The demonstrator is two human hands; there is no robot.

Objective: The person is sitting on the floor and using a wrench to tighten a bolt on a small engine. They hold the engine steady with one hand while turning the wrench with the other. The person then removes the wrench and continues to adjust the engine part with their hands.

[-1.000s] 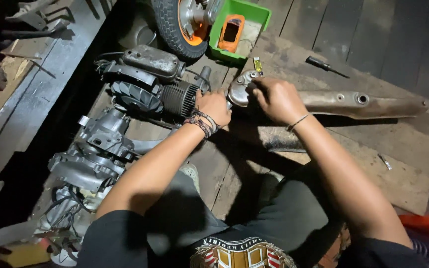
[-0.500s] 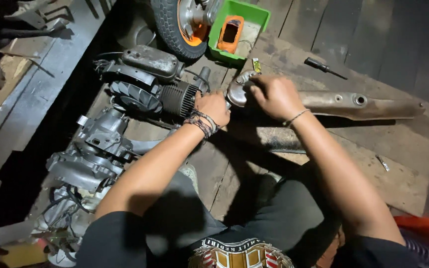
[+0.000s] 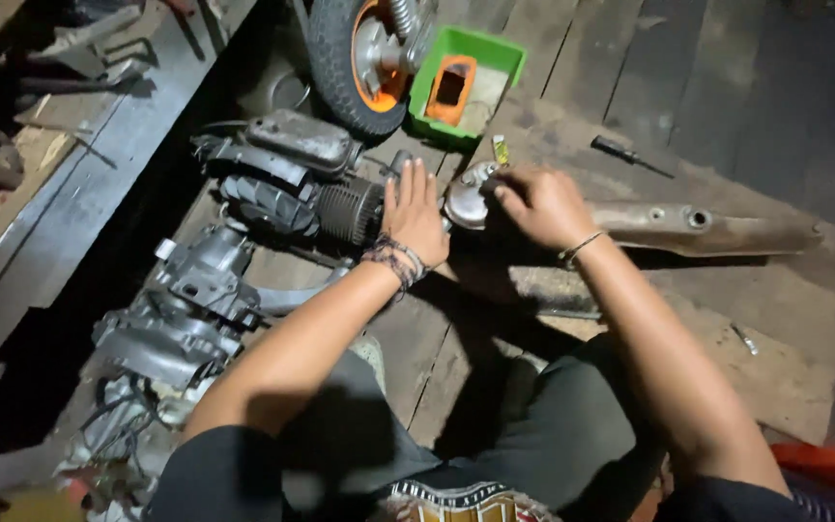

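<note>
My left hand [image 3: 416, 215] lies flat with fingers stretched forward, resting beside a finned engine cylinder [image 3: 350, 210] on the wooden floor. A beaded band circles that wrist. My right hand [image 3: 543, 203] is curled over a round shiny metal part [image 3: 466, 200], fingertips gripping its rim. This part sits at the near end of a long rusty exhaust pipe [image 3: 703, 228] that stretches to the right. Whether the part is joined to the pipe is hidden by my hand.
A dismantled engine [image 3: 273, 179] and a grey casing [image 3: 186, 300] lie at left. A small wheel with an orange hub [image 3: 359, 58] and a green tray [image 3: 466, 77] stand at the back. A screwdriver [image 3: 630, 155] lies beyond the pipe. A small bolt [image 3: 744, 338] lies right.
My left hand has opened and flattened, its fingers now stretched forward. My right hand stays on the round metal part. The view has shifted slightly.
</note>
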